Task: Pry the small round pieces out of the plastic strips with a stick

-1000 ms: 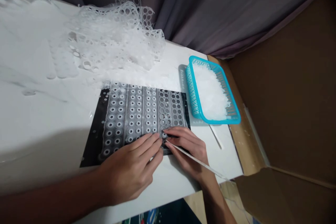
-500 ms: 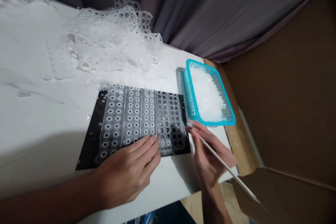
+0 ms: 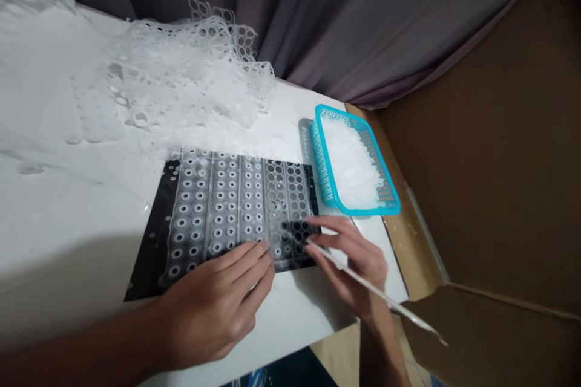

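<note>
A translucent sheet with rows of round holes and white rings lies on a black mat. My left hand lies flat, fingers together and stretched out, over the sheet's lower edge. My right hand holds a thin white stick between thumb and fingers. The stick slants down to the right, its far tip past the table edge. The right fingertips are over the lower right corner of the sheet, where several holes look dark. Whether they touch it I cannot tell.
A blue plastic basket full of small white pieces stands right of the mat. Behind lies a heap of perforated clear plastic scraps. A grey curtain hangs at the back, with a brown cardboard panel at right.
My right hand has moved left, from beside the mat's right edge to over the sheet's corner, with the stick still in it. My left hand remains on the sheet. The view has shifted slightly.
</note>
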The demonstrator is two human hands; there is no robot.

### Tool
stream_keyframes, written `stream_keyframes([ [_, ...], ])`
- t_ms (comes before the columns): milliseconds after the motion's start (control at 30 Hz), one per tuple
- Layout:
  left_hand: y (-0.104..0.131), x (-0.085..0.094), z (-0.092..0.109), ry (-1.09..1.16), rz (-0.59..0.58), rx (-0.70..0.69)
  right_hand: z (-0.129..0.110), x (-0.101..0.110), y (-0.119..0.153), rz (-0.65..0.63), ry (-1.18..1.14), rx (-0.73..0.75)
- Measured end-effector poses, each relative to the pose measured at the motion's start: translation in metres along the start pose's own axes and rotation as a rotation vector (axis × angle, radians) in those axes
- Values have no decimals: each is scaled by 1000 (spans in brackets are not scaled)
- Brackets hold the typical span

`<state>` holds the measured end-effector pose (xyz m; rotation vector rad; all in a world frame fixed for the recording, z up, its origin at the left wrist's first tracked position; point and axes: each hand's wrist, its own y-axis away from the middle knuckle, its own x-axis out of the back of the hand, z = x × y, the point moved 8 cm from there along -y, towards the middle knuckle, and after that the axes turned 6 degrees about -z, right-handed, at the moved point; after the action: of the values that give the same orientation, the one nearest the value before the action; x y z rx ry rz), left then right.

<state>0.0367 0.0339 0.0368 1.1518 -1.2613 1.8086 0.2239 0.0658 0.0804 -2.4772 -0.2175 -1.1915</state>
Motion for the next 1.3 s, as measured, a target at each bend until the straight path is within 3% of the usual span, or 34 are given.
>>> stream_keyframes([
  [100,1,0,3,6,24,-24,-9,-28,6,-121,-160,50],
  [200,1,1,4,5,50,-35,-9,-40,12,-140,-205,35],
  [567,1,-1,6,-6,51,-60,-13,-44,17,-115,-167,76],
  [800,-2,2,1,80,13,-15,-17,-45,13,-197,-56,118],
  [1033,-5,3,-5,145,2,50,-32,-51,29,-42,124,310],
  [1300,-2,0,1,108,11,47,-39,-57,33,26,195,288],
])
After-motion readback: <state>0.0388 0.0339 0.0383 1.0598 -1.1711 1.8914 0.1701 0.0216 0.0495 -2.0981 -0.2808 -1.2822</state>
